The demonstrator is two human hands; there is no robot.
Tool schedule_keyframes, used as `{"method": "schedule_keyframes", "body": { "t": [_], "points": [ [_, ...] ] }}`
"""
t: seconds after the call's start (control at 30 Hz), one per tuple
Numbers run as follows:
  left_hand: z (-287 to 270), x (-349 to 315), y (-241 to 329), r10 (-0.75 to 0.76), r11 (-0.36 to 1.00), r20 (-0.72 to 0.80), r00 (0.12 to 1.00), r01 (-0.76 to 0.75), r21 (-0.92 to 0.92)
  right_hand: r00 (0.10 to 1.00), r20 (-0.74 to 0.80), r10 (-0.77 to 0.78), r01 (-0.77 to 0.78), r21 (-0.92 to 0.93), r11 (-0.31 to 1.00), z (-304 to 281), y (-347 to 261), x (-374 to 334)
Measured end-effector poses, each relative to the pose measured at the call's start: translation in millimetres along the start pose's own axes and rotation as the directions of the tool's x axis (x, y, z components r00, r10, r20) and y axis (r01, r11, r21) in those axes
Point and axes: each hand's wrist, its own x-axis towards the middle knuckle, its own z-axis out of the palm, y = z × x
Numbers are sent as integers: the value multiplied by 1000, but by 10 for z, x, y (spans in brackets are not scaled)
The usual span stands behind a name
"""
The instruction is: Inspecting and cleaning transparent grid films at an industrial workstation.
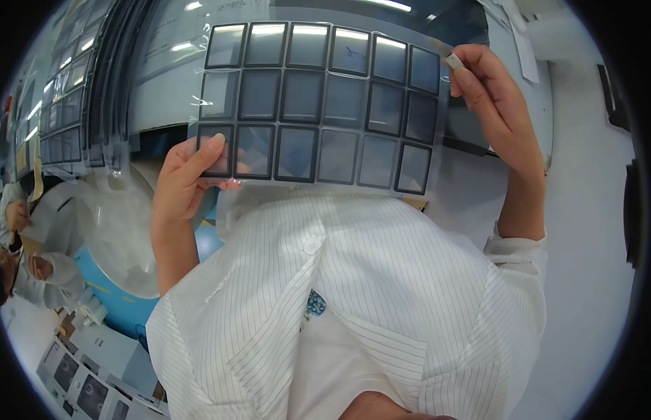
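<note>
In front of my chest is a clear plastic sheet (441, 140) bearing rows of rectangular glassy panels, most with dark frames. My left hand (182, 171) grips its lower left corner, with the thumb on top over a panel and the fingertips showing through from beneath. One panel (350, 56) in the top row has a blue scribble on it. At the sheet's upper right corner, my right hand (490, 98) pinches a small white tab (453, 61) between thumb and fingers. Whether this tab is fixed to the sheet, I cannot tell.
More panel sheets (66, 91) stand at the left. Below them are a round stool (122, 238) wrapped in clear plastic and a blue floor patch (115, 287). Another person's hand (17, 215) shows at the far left. White boxes (105, 353) lie at the lower left.
</note>
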Motion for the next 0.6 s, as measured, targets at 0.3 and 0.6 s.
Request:
{"method": "schedule_keyframes", "body": {
  "t": [0.3, 0.6],
  "points": [
    [223, -92, 48, -30, 1000, -10, 1000, 30, 9, 974, 213, -80, 91, -42, 995, 526, -530, 298],
    [220, -78, 63, -17, 995, 26, 1000, 20, -95, 848, 279, -451, 502, -145, 853, 1155, -847, 701]
  ]
}}
